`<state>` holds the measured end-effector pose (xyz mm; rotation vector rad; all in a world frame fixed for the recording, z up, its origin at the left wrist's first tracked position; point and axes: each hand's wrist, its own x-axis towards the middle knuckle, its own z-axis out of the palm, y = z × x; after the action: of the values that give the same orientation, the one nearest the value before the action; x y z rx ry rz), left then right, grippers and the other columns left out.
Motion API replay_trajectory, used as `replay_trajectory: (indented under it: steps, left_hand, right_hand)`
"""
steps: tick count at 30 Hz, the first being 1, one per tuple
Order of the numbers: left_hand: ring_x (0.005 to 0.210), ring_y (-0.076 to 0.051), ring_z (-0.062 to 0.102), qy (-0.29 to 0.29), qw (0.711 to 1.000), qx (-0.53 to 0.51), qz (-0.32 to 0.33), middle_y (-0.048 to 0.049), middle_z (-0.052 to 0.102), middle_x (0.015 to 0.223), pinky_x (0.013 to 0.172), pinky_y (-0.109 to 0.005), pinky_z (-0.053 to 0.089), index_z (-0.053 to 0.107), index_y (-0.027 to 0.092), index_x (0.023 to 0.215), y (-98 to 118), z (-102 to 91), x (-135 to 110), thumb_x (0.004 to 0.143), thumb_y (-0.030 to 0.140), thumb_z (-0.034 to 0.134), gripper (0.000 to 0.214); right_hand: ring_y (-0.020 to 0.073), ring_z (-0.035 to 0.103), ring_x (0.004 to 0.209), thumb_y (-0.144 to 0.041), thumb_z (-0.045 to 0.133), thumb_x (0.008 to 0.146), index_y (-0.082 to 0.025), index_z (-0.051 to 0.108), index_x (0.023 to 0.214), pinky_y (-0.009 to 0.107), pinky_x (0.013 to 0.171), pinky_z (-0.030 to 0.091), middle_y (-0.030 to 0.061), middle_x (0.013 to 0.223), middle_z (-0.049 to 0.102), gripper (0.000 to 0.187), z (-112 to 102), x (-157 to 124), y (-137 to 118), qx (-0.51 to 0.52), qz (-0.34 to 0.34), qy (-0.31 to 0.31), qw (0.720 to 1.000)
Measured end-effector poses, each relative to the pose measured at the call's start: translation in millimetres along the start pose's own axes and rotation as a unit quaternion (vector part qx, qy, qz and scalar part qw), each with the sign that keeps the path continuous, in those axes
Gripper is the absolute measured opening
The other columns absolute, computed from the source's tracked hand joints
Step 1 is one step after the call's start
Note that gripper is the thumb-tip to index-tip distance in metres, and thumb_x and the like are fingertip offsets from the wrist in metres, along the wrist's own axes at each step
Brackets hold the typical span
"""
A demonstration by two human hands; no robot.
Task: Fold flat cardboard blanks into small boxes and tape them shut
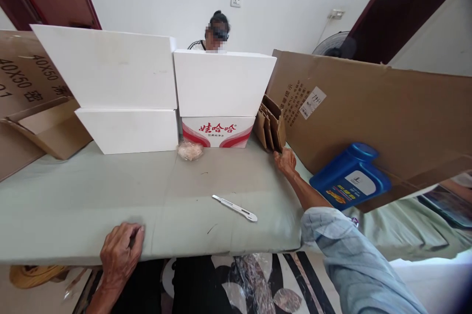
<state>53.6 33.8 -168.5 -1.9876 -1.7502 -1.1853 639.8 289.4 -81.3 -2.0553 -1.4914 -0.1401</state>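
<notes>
My left hand (120,252) rests on the near edge of the pale green table cover (92,196), fingers curled over the edge with nothing in them. My right hand (284,160) reaches far forward on the right and touches the bottom of a stack of folded brown cardboard pieces (271,124); its fingers are bent against them. A white-handled scalpel (235,207) lies loose on the cover between my hands. A small pinkish bag (190,150) sits at the foot of the white boxes.
White foam boxes (110,68) and a red-printed carton (217,132) stand at the back. A large cardboard sheet (368,107) leans at the right with a blue jug (350,176) under it. An open carton (47,127) sits left. A person sits behind the boxes.
</notes>
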Motion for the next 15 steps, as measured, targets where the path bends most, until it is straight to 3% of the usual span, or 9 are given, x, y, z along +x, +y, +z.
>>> replay_trajectory:
  steps: [6,10,15]
  left_hand:
    - [0.08,-0.026,0.065,-0.009,1.0,-0.01,-0.023,-0.0047,0.072,0.078,0.081,-0.037,0.045,0.069,0.026,0.085,2.9,1.1,3.7,0.106,0.035,0.058,0.025]
    - [0.086,-0.028,0.064,-0.031,0.998,-0.033,-0.046,-0.0076,0.072,0.083,0.084,-0.038,0.045,0.07,0.024,0.086,3.7,-0.9,4.4,0.105,0.033,0.056,0.025]
    - [0.09,-0.028,0.062,-0.043,0.996,-0.053,-0.061,-0.0088,0.071,0.088,0.087,-0.039,0.045,0.071,0.023,0.087,3.5,-0.4,4.4,0.103,0.027,0.055,0.023]
  right_hand:
    - [0.0266,0.062,0.088,-0.033,0.049,0.097,-0.015,0.073,0.109,0.04,0.083,0.05,0.0158,0.109,0.071,0.033,-8.0,-74.9,-27.1,0.075,-0.074,-0.018,0.994]
    - [0.027,0.066,0.088,-0.044,0.05,0.103,-0.021,0.072,0.097,0.041,0.086,0.054,0.0128,0.099,0.072,0.032,-17.0,-159.0,-64.2,0.144,-0.197,-0.067,0.967]
    - [0.0313,0.067,0.099,-0.051,0.056,0.108,-0.023,0.074,0.109,0.045,0.093,0.055,0.0138,0.105,0.074,0.033,-22.6,-252.8,-102.0,0.171,-0.325,-0.09,0.926]
